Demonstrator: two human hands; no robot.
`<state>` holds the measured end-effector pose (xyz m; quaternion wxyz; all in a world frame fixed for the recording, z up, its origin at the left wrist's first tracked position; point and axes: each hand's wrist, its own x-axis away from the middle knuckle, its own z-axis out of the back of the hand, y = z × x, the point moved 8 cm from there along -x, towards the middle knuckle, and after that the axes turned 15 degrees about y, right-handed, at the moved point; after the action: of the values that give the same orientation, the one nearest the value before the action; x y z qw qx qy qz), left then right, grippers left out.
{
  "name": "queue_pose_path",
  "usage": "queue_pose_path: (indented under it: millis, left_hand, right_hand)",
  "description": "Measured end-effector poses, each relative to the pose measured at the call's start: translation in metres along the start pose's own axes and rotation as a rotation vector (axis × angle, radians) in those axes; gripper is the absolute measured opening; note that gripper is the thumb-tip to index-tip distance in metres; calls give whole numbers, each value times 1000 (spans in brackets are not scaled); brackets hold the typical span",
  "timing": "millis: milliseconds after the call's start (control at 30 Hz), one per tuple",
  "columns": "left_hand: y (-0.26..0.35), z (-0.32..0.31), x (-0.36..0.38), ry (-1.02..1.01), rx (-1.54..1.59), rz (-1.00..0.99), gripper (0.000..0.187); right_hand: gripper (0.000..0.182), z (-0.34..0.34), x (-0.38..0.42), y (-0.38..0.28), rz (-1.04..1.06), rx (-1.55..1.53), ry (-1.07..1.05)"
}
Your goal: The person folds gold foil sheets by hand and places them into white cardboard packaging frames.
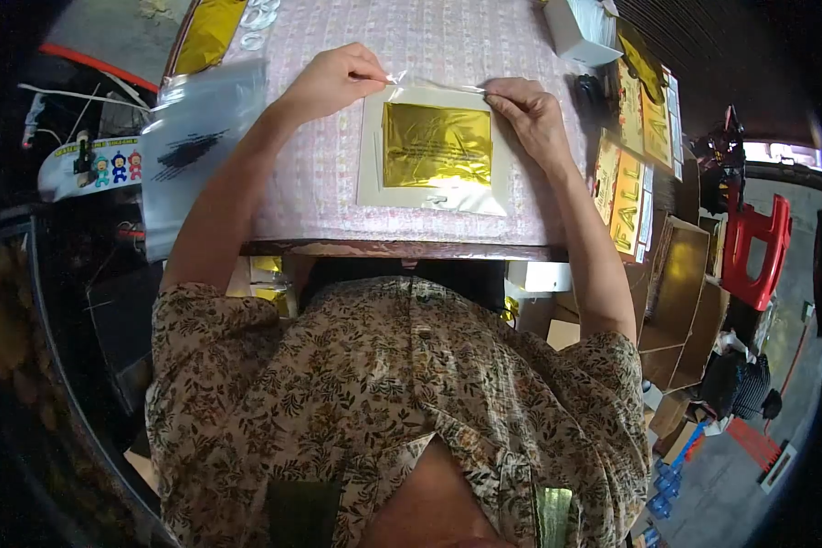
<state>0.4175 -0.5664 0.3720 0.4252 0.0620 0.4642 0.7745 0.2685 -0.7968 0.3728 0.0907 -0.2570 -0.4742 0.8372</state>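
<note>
A clear plastic bag (500, 187) lies on the table in front of me, with a pale card (372, 155) and a shiny gold packet (437, 144) inside it. My left hand (342, 80) pinches the far left corner of the bag's film. At the far right corner, my right hand (528, 111) has its fingers closed on the same film. The film's far edge stretches between the two hands, beyond the gold packet. Small dark print shows on the packet.
A stack of clear plastic bags (201, 155) hangs over the table's left edge. Gold sheets (212, 36) and white rings (258, 27) lie far left. A white box (583, 35) stands far right, near printed yellow cards (626, 196). Cardboard boxes (676, 283) and a red stool (760, 251) are at right.
</note>
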Motion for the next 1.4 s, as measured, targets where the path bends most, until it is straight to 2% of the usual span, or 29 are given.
queue_pose_path:
  millis: [33, 100, 167, 200, 233, 267, 300, 367, 433, 467, 567, 633, 667, 733, 767, 800, 900, 967, 1100, 1167, 1200, 1267, 1333, 1400]
  left_hand:
    - [3, -1, 1, -14, -39, -12, 17]
    - [4, -3, 2, -30, -74, -20, 17]
    - [15, -1, 4, 12, -89, -178, 19]
    - [14, -2, 5, 9, -86, -173, 19]
    - [22, -1, 7, 30, -137, -296, 20]
    - [31, -1, 9, 53, -187, -422, 22]
    - [33, -1, 11, 51, -182, -420, 22]
    - [42, -4, 19, 41, -363, -578, 31]
    - [45, -4, 23, 53, -369, -643, 36]
    - [48, -4, 27, 68, -380, -708, 40]
    - [48, -4, 31, 79, -414, -731, 47]
    - [50, -5, 32, 84, -448, -746, 48]
    - [51, -6, 33, 85, -480, -761, 50]
    - [50, -7, 34, 88, -483, -770, 52]
    - [50, -7, 34, 91, -483, -776, 54]
    - [51, -7, 35, 90, -488, -777, 54]
    - [58, -4, 34, 86, -512, -769, 54]
    - [50, -5, 26, -74, -515, -600, 49]
    - [62, -20, 24, 72, -610, -602, 47]
    - [57, -50, 39, -38, -732, -329, 71]
    - [53, -56, 44, -36, -730, -334, 71]
    - [48, -60, 52, -42, -742, -358, 89]
    - [45, -61, 54, -30, -701, -364, 88]
    - [43, -61, 54, -42, -699, -366, 87]
  right_hand:
    - [15, 2, 2, 0, 94, 50, 29]
    - [17, 3, 3, -7, 134, 97, 14]
    - [19, 5, 3, -13, 175, 142, -5]
    - [22, 5, 4, -20, 264, 215, -30]
    - [25, 4, 7, -24, 353, 289, -54]
    - [25, 3, 8, -22, 348, 291, -56]
    - [27, 2, 9, -23, 405, 342, -62]
    - [30, 3, 12, -25, 458, 395, -70]
    - [31, 1, 17, -31, 573, 506, -100]
    - [31, 1, 18, -34, 574, 505, -104]
    - [32, 2, 29, -47, 587, 682, -144]
    - [44, -4, 34, -51, 549, 871, -247]
    - [44, -7, 33, -53, 557, 871, -244]
    - [54, -19, 35, -44, 405, 854, -293]
    - [59, -29, 34, -60, 252, 687, -342]
    - [60, -43, 32, -62, 218, 722, -300]
    - [64, -83, 50, -62, 239, 748, -289]
    - [68, -90, 59, -64, 355, 813, -142]
    - [71, -89, 62, -59, 356, 829, -140]
    - [71, -90, 62, -58, 387, 837, -128]
    - [71, -90, 62, -56, 387, 841, -124]
    - [71, -90, 63, -55, 413, 851, -101]
    - [70, -87, 67, -51, 386, 822, -90]
    - [70, -68, 65, -45, 282, 859, 25]
